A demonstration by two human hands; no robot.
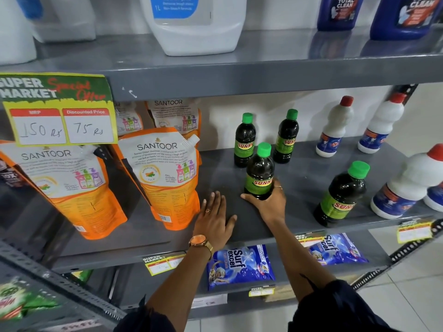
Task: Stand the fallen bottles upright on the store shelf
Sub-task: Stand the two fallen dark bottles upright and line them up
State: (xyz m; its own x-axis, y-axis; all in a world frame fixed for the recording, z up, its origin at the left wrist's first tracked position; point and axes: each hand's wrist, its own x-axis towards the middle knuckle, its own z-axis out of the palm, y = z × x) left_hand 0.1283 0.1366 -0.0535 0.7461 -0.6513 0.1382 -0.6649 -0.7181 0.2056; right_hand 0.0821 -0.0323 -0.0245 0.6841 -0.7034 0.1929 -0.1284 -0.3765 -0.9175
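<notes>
Several dark bottles with green caps and green "SUNNY" labels stand on the grey middle shelf (299, 178). My right hand (268, 202) grips the base of one bottle (260, 171), which is upright at the shelf's middle. Two more bottles stand upright behind it, one at the left (244, 140) and one at the right (286, 136). Another bottle (341, 194) stands near the front edge to the right. My left hand (213, 216) lies flat on the shelf with fingers spread, just left of the held bottle, holding nothing.
Orange Santoor refill pouches (165, 173) stand at the shelf's left under a yellow price sign (60, 109). White bottles with red caps (335, 128) fill the right side. White jugs (196, 25) and blue bottles sit on the shelf above; blue Surf Excel packets (239, 267) lie below.
</notes>
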